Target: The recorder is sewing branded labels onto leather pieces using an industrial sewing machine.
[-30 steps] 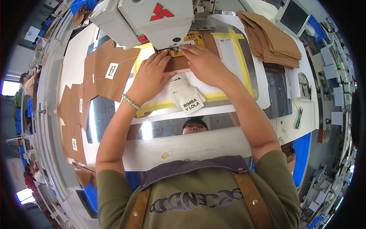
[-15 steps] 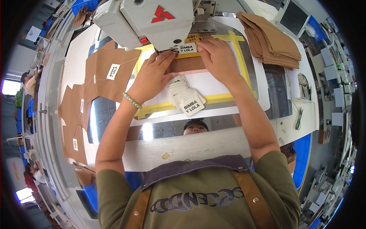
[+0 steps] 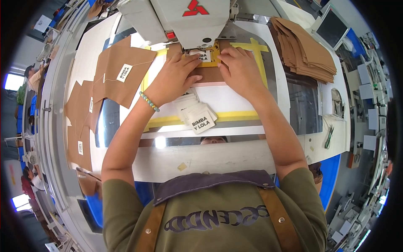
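Note:
Under the white sewing machine head [image 3: 191,23] lies a brown panel [image 3: 210,76], with a yellow frame [image 3: 210,64] on top. Inside the frame sits a white printed label [image 3: 204,56], partly hidden by the machine and my fingers. My left hand [image 3: 178,75] rests open at the frame's left side, fingers stretched over the panel, thumb apart. At the frame's right corner, my right hand [image 3: 241,69] touches with slightly bent fingertips, holding nothing that I can see. A loose pile of white labels [image 3: 202,121] lies just nearer to me on the taped plate.
Brown pieces with labels [image 3: 130,84] overlap on the left of the table, a thread running across them. At the back right stand a stack of brown panels [image 3: 304,52] and a screen [image 3: 332,28]. Small green-handled snips [image 3: 329,136] lie on the right.
The taped plate, with the framed label and the label pile, has shifted slightly left and toward me. Both hands remain at the frame. The view has also moved a little.

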